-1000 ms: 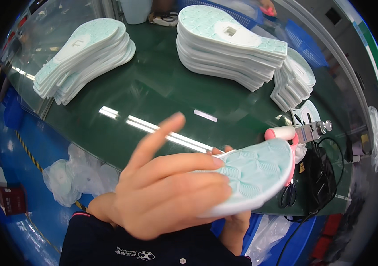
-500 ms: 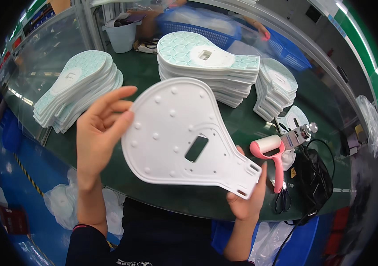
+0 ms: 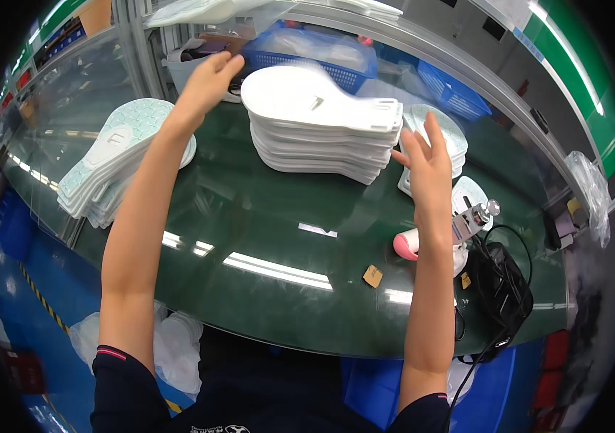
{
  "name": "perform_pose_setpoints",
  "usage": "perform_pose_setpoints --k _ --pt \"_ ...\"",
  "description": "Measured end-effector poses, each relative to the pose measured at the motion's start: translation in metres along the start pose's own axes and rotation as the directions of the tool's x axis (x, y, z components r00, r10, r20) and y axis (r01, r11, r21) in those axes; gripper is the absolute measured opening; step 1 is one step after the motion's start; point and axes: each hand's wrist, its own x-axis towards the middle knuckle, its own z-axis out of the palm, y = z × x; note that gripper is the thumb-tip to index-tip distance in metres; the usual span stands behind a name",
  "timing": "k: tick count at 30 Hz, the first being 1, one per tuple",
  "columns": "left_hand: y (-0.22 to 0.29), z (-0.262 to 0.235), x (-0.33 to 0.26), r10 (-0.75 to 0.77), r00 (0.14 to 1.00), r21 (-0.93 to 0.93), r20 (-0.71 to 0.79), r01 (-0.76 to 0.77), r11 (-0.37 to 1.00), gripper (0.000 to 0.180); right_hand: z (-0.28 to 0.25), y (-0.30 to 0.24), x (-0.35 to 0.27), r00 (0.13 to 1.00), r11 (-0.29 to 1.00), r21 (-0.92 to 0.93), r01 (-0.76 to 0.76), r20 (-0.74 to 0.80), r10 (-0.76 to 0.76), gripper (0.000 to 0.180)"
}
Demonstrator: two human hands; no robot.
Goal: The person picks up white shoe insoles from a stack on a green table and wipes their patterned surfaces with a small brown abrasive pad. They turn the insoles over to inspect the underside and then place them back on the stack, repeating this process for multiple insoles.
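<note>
A white paddle-shaped plastic plate (image 3: 307, 97) lies flat on top of a tall stack of like plates (image 3: 322, 148) at the back middle of the dark green table (image 3: 249, 216). My left hand (image 3: 210, 79) hovers just left of the plate's wide end, fingers spread and holding nothing. My right hand (image 3: 426, 155) is raised beside the plate's narrow notched end, palm toward it and fingers apart. Neither hand visibly touches the plate.
A slanting stack of mint-faced plates (image 3: 116, 155) sits at the left. A smaller stack (image 3: 455, 137) stands behind my right hand. A pink hand tool (image 3: 408, 244), black cables (image 3: 502, 281) and a small brown tag (image 3: 373, 276) lie at the right. Blue baskets (image 3: 307, 50) stand behind.
The white plate I held up in both hands has gone onto the middle stack, pale side up. Both hands have let go and reached forward.
</note>
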Motion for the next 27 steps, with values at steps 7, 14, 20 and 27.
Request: perform_pose_setpoints --k 7,14,20,27 --pt "-0.017 0.029 -0.031 -0.077 0.982 0.097 0.172 0.061 0.993 0.072 0.016 0.029 -0.001 0.878 0.784 -0.396 0.478 0.195 -0.437 0.053" --pt "-0.006 0.044 -0.036 0.056 0.957 0.153 0.286 -0.103 0.983 0.077 0.028 0.039 0.018 0.829 0.669 -0.512 0.538 0.179 -0.53 0.052" --pt "-0.026 0.0 -0.057 0.162 0.987 0.629 0.024 -0.14 0.765 0.066 0.008 0.005 -0.046 0.868 0.744 -0.448 0.496 0.243 -0.433 0.05" --pt "-0.084 -0.113 -0.064 0.071 0.988 0.907 -0.136 0.096 0.411 0.045 -0.023 -0.008 -0.108 0.931 0.948 -0.199 0.249 0.319 -0.178 0.044"
